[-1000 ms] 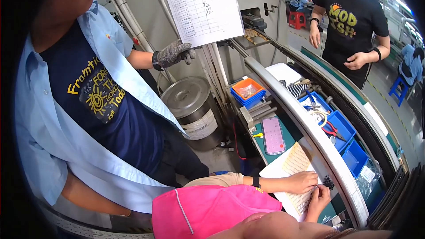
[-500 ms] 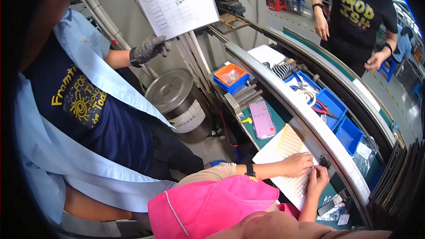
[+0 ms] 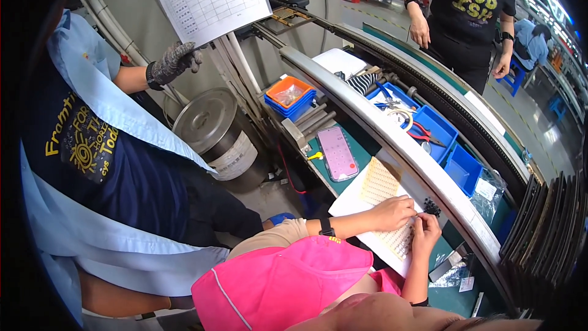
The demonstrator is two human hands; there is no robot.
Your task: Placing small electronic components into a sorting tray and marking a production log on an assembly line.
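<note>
Fingertip work on a white dotted sheet (image 3: 376, 184) looks like the step in hand. The sheet lies on the green tabletop (image 3: 361, 147) beside a pink calculator (image 3: 337, 153). The left hand (image 3: 392, 211) rests on it with fingers curled. The right hand (image 3: 425, 233) is pinched narrow at its near edge, but whether it grips a piece is too small to tell. A cluster of small black parts (image 3: 432, 208) sits just beyond. Any next move calls for a fine, steady pinch. An orange tray (image 3: 289, 93) holds a clear bag, and a blue bin (image 3: 432, 129) holds red-handled pliers.
</note>
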